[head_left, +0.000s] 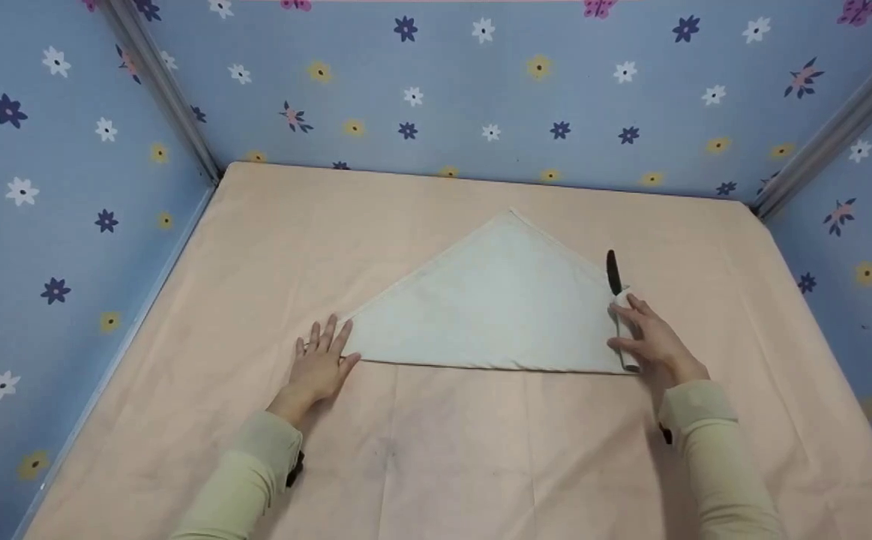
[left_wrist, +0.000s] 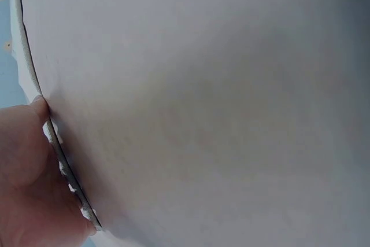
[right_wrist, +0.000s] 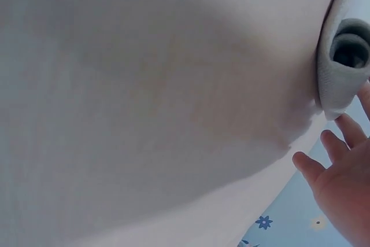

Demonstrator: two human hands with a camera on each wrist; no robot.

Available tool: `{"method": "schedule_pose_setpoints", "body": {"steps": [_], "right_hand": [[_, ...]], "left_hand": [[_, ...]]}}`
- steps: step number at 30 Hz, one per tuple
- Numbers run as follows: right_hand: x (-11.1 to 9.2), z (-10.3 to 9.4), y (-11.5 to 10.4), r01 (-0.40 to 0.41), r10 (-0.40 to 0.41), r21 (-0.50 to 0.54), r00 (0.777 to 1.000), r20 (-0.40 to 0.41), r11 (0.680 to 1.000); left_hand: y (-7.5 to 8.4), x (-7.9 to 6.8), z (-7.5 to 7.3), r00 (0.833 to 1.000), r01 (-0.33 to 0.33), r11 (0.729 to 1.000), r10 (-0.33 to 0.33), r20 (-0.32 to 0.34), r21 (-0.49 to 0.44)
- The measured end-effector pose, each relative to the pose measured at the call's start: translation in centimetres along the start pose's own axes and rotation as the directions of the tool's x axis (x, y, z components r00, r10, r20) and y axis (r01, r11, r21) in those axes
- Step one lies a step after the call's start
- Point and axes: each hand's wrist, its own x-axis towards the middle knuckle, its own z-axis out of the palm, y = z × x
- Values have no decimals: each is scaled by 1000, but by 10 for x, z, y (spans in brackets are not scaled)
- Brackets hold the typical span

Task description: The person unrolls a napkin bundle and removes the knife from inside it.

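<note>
"On a peach-covered table (head_left: pixel 465 450), a white cloth (head_left: pixel 473 307) lay as a broad triangle, its peak pointing far and its long edge facing near."

"Was it flat all over?"

"Mostly. Its right end was wound into a slim roll (head_left: pixel 625 328) that ran from near to far, and a narrow black strip (head_left: pixel 613 271) stuck out past the roll's far end."

"Where was the person's left hand (head_left: pixel 319 369)?"

"Palm down at the left corner of the cloth. Its grip was flat and relaxed, the fingers straight and fanned apart, the thumb touching the near edge."

"And the right hand (head_left: pixel 657 339)?"

"Over the roll, at the right end of the cloth. That grip was loose too: the fingers were spread and slightly bent, touching the roll rather than wrapping round it. Seen from the right wrist, the roll's near end was a hollow grey-white spiral."

"What could be seen of the arms?"

"Long, pale sleeves (head_left: pixel 233 487) reached in from the near side, with a small black object (head_left: pixel 295 469) under each wrist, too dim to make out."

"And around the table?"

"Light blue walls (head_left: pixel 450 97) stood at the left, far and right sides, printed with white, yellow and purple flowers. Grey posts (head_left: pixel 166 82) rose at the two far corners."
</note>
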Motion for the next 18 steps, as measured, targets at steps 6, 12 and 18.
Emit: {"method": "schedule_pose_setpoints", "body": {"steps": [6,12,18], "right_hand": [[1,2,2,-5,5,5,1000,23,1000],[1,2,3,-1,2,-8,1000,29,1000],[-1,1,5,-10,10,16,999,50,1000]], "left_hand": [[0,-1,-1,1000,-1,1000,1,2,-1],[-1,-2,1,1000,-17,1000,17,-16,-6],[-1,0,2,1000,-17,1000,17,-23,-6]]}}
